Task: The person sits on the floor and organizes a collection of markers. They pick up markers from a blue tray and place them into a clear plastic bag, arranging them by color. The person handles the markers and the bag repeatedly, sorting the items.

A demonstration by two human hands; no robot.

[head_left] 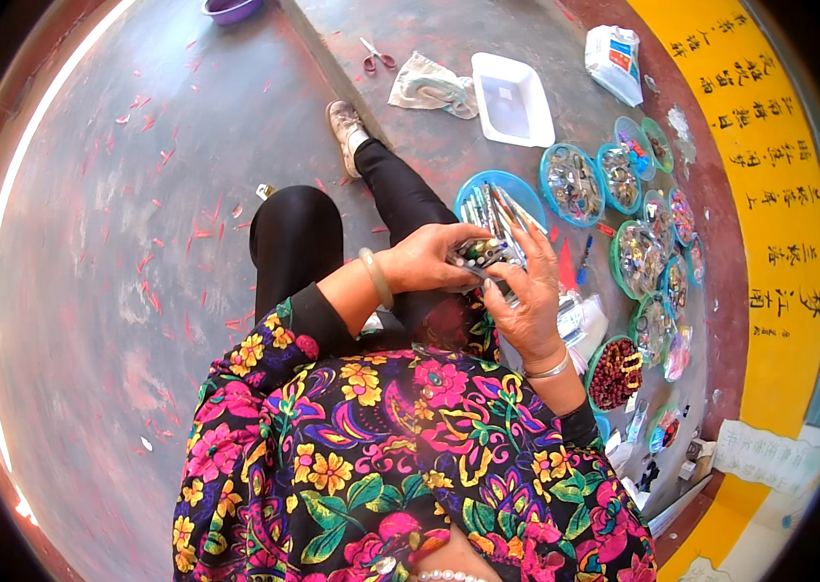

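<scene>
A bundle of slender pen-like sticks (480, 254), their ends bunched together, is held in front of my knees. My left hand (426, 259) wraps round it from the left, fingers curled. On the other side my right hand (529, 299) pinches at the bundle with thumb and fingers; the exact piece it grips is hard to make out. Just beyond both hands stands a blue basin (500, 177) with more long pens (493, 206) lying in it. My right fingers partly cover its near side.
Several round baskets (573, 184) of small parts stand at the right, one with dark red pieces (615, 373). Farther off are a white tray (514, 100), a cloth (433, 85), scissors (378, 56) and a white package (613, 64). Red scraps litter the floor (90, 281).
</scene>
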